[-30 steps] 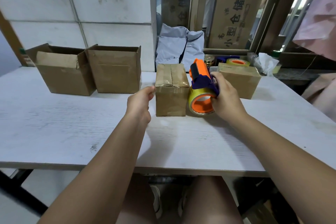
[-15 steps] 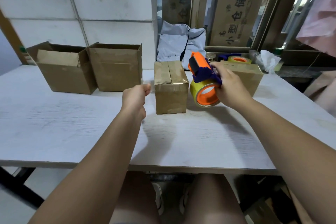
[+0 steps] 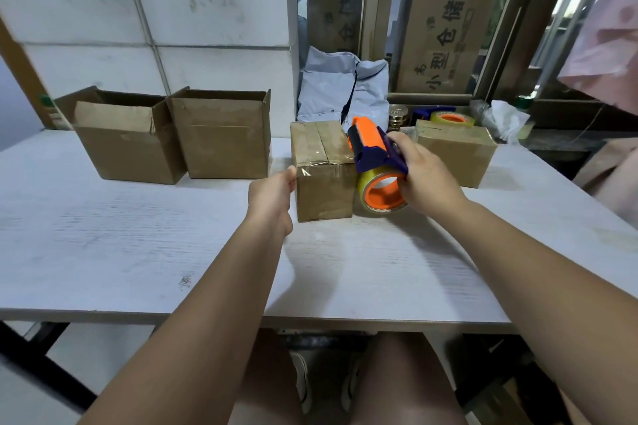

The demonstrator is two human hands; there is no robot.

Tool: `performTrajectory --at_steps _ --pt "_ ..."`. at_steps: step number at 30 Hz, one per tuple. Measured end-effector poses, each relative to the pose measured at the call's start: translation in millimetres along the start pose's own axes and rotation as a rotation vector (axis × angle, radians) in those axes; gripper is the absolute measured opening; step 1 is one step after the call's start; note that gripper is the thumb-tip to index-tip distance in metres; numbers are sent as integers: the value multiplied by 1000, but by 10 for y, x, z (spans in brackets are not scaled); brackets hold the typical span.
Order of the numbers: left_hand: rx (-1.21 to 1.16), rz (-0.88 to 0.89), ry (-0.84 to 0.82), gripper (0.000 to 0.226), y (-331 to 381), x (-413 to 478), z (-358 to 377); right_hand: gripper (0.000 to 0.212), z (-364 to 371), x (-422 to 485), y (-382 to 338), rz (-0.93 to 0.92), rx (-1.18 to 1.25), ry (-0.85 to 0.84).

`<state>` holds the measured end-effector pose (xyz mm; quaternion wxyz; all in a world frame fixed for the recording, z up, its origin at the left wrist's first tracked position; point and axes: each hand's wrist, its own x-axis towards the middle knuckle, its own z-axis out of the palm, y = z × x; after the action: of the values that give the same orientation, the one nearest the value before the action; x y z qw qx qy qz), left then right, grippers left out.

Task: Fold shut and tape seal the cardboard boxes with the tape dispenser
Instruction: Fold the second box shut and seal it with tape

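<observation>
Two open boxes point(image 3: 127, 148) point(image 3: 224, 145), one shut box point(image 3: 455, 155), one taped box point(image 3: 324, 193) in left hand's point(image 3: 271, 193) pinch; right hand point(image 3: 428, 179) grips one tape dispenser point(image 3: 374, 152).

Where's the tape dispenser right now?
In the head view, the tape dispenser is right of centre, gripped by the right hand, just right of the closed middle box.

Left hand point(image 3: 272, 197) and right hand point(image 3: 428, 183) are bare, forearms point(image 3: 207, 304) too, all the way to the near edge. Lower down: bare thighs point(image 3: 407, 386), plus whitish sneakers point(image 3: 303, 385) between them, kinda dim and blurry.
</observation>
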<state>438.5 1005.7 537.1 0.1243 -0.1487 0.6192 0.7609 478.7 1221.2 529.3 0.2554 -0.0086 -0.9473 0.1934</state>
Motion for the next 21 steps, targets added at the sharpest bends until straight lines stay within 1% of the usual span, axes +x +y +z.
performTrajectory --at_steps 4,8,9,11,13,14,16,18,20,21 --pt "-7 -35 -25 16 5 -98 82 61 -17 -6 -30 13 -7 -19" --pt "27 -29 16 33 -3 -76 127 64 6 -8 -46 55 24 -8" --pt "53 27 17 35 -12 -39 120 64 10 -6 -49 58 28 -3" --pt "123 222 22 37 -78 38 81 64 34 -7 -69 68 36 7" --pt "160 418 29 44 -176 15 42 62 79 -19 -112 82 57 18" --pt "196 482 2 49 -243 -1 20 61 104 -27 -135 95 72 21" --pt "315 553 -63 61 -366 -23 -21 61 147 -39 -167 117 94 25" --pt "507 585 -91 67 -415 2 -72 61 162 -42 -176 131 108 24" --pt "690 507 -92 63 -363 22 -130 62 157 -36 -174 140 122 20" --pt "730 452 -77 62 -328 35 -144 62 150 -36 -172 147 123 17"
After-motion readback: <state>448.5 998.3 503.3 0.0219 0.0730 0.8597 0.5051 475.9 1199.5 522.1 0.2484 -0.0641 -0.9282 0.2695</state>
